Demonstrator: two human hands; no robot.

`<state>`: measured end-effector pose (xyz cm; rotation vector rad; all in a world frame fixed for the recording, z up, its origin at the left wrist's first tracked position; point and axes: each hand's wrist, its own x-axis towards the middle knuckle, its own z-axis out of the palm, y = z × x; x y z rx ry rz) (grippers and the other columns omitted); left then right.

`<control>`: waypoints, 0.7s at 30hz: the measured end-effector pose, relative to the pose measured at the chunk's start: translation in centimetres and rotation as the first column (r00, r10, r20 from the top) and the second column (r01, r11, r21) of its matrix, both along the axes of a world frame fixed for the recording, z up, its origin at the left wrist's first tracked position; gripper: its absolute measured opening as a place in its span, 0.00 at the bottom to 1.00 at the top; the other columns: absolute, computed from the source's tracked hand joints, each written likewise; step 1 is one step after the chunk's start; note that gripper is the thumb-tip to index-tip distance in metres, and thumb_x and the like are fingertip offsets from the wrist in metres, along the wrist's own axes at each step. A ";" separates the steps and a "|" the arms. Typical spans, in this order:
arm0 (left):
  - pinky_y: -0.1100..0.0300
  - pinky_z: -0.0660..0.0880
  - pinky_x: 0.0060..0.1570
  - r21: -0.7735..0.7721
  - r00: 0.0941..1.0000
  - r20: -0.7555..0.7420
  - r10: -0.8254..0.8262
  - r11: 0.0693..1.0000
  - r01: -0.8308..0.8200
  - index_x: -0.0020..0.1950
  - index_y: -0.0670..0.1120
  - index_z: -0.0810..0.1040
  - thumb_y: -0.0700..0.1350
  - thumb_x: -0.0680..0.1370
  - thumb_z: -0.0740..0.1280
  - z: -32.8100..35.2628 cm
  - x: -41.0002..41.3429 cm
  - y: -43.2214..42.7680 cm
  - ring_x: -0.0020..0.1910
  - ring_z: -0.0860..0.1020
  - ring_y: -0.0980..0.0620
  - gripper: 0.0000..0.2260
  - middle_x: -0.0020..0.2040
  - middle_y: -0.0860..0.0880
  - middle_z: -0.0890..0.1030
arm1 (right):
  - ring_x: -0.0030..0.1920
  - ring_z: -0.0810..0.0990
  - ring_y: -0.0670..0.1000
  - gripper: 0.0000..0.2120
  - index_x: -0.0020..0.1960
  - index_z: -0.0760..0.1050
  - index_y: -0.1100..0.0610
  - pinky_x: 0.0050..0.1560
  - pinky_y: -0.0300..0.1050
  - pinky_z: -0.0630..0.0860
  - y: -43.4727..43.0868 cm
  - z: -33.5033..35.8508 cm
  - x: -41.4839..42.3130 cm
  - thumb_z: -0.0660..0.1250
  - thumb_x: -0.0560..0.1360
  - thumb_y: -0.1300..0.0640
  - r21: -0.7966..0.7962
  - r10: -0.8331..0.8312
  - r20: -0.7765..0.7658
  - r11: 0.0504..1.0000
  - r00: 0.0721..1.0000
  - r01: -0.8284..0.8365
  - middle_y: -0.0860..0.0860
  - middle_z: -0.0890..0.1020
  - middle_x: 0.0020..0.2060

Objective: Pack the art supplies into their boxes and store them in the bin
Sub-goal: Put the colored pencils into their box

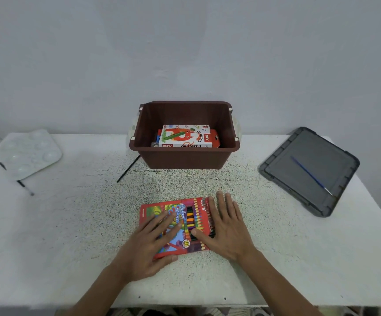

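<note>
Entry: pencil box (157,210) lies flat on the speckled table (75,224), near the front edge at centre, printed face up. Its long axis runs roughly left–right, turned slightly so the right end sits a little farther from us. The pencils (204,201) lie along that axis, and their ends show at the box's right end.

Left hand (148,245): palm down on the left half of the box, fingers straight and a little spread across the printed face, thumb along the near edge. It grips nothing.

Right hand (226,229): palm down at the right end, fingers straight and close together over the pencil ends, thumb stretched left onto the box face. We cannot tell whether the palm rests on the box or on the table beside it.

Beyond the hands stands the brown bin (185,159), with an oil pastels box (185,136) inside. A grey lid (317,156) lies well to the right with a blue brush (308,173) on it. To the far left lies a white palette (30,153), and a black brush (128,169) lies just left of the bin.
</note>
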<state>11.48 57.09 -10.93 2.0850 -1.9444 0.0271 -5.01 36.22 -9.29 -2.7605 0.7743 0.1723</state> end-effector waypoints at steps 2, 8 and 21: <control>0.46 0.55 0.75 0.002 1.000 -0.005 -0.007 1.000 0.007 0.79 0.49 0.62 0.63 0.80 0.62 0.0 0.0 -0.1 0.79 0.55 0.46 0.32 0.80 0.48 0.57 | 0.75 0.25 0.54 0.53 0.78 0.31 0.52 0.77 0.54 0.33 0.2 -0.1 0.2 0.35 0.66 0.18 0.011 -0.018 0.009 1.000 1.000 0.018 0.54 0.31 0.77; 0.45 0.55 0.75 -0.004 1.000 0.008 -0.002 1.000 0.002 0.78 0.48 0.62 0.62 0.79 0.62 0.0 -0.1 -0.3 0.79 0.55 0.46 0.32 0.80 0.48 0.58 | 0.76 0.29 0.59 0.57 0.80 0.37 0.55 0.75 0.56 0.31 1.3 -0.6 0.8 0.37 0.65 0.17 -0.012 -0.070 0.041 0.997 0.997 0.071 0.57 0.34 0.77; 0.46 0.64 0.71 -0.106 0.996 -0.010 0.085 0.991 -0.086 0.73 0.50 0.72 0.65 0.76 0.66 -0.9 0.1 0.1 0.76 0.63 0.49 0.30 0.76 0.49 0.68 | 0.78 0.32 0.54 0.52 0.79 0.35 0.54 0.77 0.54 0.39 1.0 -1.0 -1.0 0.43 0.70 0.19 -0.034 -0.003 0.138 0.999 0.990 0.008 0.55 0.38 0.79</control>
